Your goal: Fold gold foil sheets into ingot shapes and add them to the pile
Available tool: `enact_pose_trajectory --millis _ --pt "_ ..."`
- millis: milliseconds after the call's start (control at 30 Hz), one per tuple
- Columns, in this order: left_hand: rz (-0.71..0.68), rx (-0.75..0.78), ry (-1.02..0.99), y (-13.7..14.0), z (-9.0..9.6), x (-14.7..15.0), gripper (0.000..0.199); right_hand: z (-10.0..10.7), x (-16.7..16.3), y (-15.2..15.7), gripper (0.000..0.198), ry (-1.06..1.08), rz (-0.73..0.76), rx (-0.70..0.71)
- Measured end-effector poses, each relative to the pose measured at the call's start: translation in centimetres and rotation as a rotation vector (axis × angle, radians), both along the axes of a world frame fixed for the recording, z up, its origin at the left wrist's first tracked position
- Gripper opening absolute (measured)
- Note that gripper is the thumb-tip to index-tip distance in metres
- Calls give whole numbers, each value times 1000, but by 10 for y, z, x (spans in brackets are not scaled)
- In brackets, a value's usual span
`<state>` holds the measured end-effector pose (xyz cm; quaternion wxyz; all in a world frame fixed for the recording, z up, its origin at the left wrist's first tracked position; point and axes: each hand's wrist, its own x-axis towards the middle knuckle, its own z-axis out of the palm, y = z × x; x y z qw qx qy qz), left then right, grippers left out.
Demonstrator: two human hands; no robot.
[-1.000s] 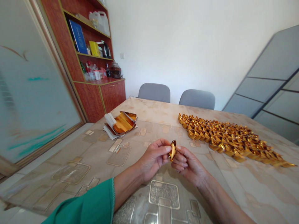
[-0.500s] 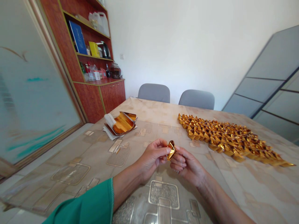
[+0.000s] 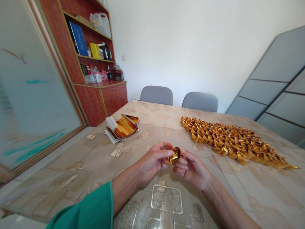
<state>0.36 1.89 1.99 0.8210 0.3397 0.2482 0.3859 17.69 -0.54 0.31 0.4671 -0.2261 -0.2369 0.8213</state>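
Observation:
A small folded gold paper piece (image 3: 174,155) is pinched between both of my hands above the table (image 3: 76,159). My left hand (image 3: 153,161) grips its left side with thumb and fingertips. My right hand (image 3: 192,168) holds its right side, fingers curled under it. The left forearm wears a green sleeve (image 3: 90,211). Beyond my hands, to the right, several rows of finished gold folded pieces (image 3: 232,141) lie on the table.
A stack of flat gold paper sheets (image 3: 124,127) lies on white paper at the table's left. Two grey chairs (image 3: 200,101) stand at the far edge. A red wooden cabinet (image 3: 100,95) with shelves fills the left corner. Grey panels lean at the right.
The gold piece has turned from upright to lying nearly flat between my fingers. Both hands stayed in place, shifting only slightly.

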Motion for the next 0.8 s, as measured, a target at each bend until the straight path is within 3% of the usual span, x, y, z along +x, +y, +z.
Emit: enact_pose_trajectory --millis 133,233,333,500,700,800 --pt "3 -126 -202 0 -2 4 31 6 -5 0 31 90 -147 52" --pt "-61 -75 -256 -3 -7 9 32 7 -8 -2 26 102 -202 123" --pt "19 -33 -233 -4 -10 12 26 3 -9 -4 18 -5 -155 196" --pt "169 34 -126 -5 -6 10 30 -1 -12 -7 21 -245 -120 250" --pt "228 163 -20 -8 -1 10 32 3 -14 -7 28 -330 -168 195" --pt "257 207 52 -9 -1 10 30 5 -10 -6 26 -268 -151 127"
